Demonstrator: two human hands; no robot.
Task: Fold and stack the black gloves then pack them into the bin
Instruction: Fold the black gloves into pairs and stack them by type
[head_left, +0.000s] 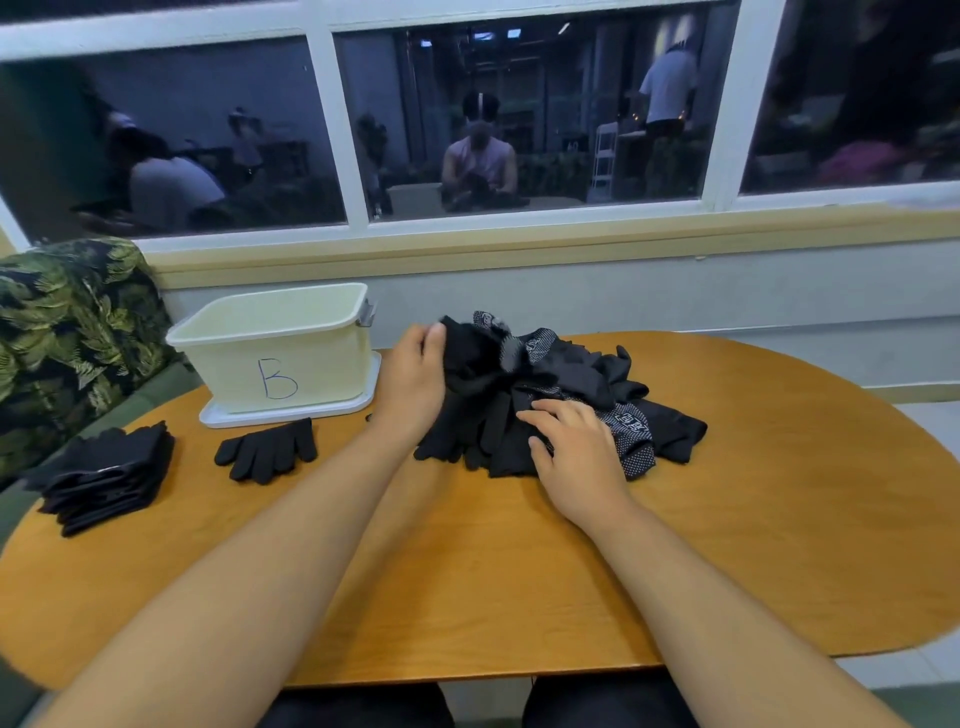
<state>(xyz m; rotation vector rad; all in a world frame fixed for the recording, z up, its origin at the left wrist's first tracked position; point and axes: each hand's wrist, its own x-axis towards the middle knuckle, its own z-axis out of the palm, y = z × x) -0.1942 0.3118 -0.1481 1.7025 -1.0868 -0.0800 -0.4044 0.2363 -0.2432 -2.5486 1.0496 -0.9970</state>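
While heaped, gloves (571, 376) beneath right fingers (556, 410).

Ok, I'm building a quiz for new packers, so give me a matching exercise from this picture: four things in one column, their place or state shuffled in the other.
Things:
1. bin
2. folded stack
3. flat gloves
4. loose pile

Places or states:
a. tangled heap, middle of the table
b. marked B, back left
c. neatly layered, at the table's left edge
d. spread flat just in front of the bin

Pairs: 1-b, 2-c, 3-d, 4-a.
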